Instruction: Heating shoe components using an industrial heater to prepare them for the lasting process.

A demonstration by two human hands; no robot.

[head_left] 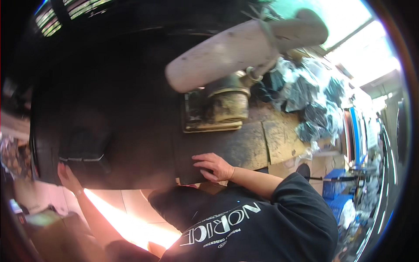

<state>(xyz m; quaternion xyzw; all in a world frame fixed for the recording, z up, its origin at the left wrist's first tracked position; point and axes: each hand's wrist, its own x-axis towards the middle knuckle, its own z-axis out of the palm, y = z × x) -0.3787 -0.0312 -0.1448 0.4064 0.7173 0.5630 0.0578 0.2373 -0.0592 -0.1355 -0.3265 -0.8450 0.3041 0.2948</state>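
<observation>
The left hand [69, 178] is at the near left corner of a black folded piece [85, 144], its fingertips touching or just beside the edge, where a pale line runs. The fingers are close together; whether they grip the piece cannot be told. The piece lies on the dark part of the table [283, 135], just beyond the left hand and well apart from the right.

The right hand [214, 167] rests palm down near the table's close edge, fingers loosely spread and pointing left, with nothing seen in its grasp. Just beyond it stands a machine [222, 54] with a thick, pale, blurred arm slanting above a worn, yellowish base. Beyond and to the right of this hand, clear plastic bags [305, 89] with dark contents are heaped on the table. Farther right, past the right elbow, are blue crates [335, 183]. Between the hands, nearer the body, strong light falls on the tiled floor [111, 198].
</observation>
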